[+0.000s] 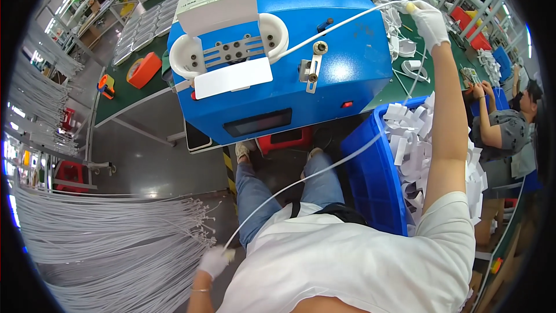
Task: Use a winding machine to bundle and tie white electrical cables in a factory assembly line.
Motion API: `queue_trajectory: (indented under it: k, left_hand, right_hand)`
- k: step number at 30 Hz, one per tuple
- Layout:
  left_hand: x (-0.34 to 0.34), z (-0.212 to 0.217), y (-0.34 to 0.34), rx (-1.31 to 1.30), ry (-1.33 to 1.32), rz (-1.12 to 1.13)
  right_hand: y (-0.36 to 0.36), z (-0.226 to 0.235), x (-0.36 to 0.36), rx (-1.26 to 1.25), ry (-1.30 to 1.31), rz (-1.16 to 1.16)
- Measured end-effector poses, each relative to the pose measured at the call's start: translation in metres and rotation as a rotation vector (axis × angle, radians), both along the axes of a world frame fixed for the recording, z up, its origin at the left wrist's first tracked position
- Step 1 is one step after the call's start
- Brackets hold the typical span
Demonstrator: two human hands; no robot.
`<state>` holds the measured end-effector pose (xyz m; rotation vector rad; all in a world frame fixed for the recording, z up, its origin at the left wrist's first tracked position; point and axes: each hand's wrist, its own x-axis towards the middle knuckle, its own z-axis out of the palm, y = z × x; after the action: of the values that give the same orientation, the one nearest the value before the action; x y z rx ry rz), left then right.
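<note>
Low at the person's side, the gloved left hand (214, 262) pinches one end of a white cable (301, 181), beside what looks like a hanging cable bundle (110, 237). The cable runs past a blue bin (373, 179) and across the blue machine (278, 52) to the gloved right hand (430, 20), closed on its far end.

Green workbench (124, 101) — blue winding machine (341, 64), orange tape roll (143, 69), white cables (399, 46)

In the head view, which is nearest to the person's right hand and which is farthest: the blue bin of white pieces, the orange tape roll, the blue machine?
From the right hand:
1. Blue machine, just to its left.
2. Blue bin, below it, beside the right arm.
3. Orange tape roll, far left, on the green table past the machine.
</note>
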<state>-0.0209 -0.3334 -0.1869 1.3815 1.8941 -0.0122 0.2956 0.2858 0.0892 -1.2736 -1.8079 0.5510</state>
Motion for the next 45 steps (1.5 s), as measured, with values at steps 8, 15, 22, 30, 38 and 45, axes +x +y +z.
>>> queue_trajectory:
  k: [8, 15, 22, 30, 38, 45]
  left_hand:
    - [0.049, 0.214, 0.227, 0.399, -1.593, -0.637]
    - [0.073, 0.201, 0.245, -0.211, -1.483, -0.067]
    - [-0.009, 0.162, 0.217, 0.5, -1.458, -0.178]
    - [-0.078, 0.148, 0.175, 0.84, -1.791, -0.523]
    - [-0.026, 0.126, 0.179, 0.791, -1.622, 0.059]
    - [-0.004, 0.119, 0.201, 0.358, -1.57, 0.177]
  right_hand:
    - [-0.006, 0.002, 0.051, -0.062, 0.072, 0.016]
    - [-0.033, -0.005, 0.067, -0.191, 0.092, 0.076]
    - [-0.025, -0.014, 0.062, -0.221, 0.131, 0.049]
    - [-0.03, -0.013, 0.06, -0.214, 0.113, 0.085]
    - [-0.008, -0.023, 0.114, -0.328, 0.248, 0.311]
    - [-0.026, -0.015, 0.104, -0.228, 0.05, 0.179]
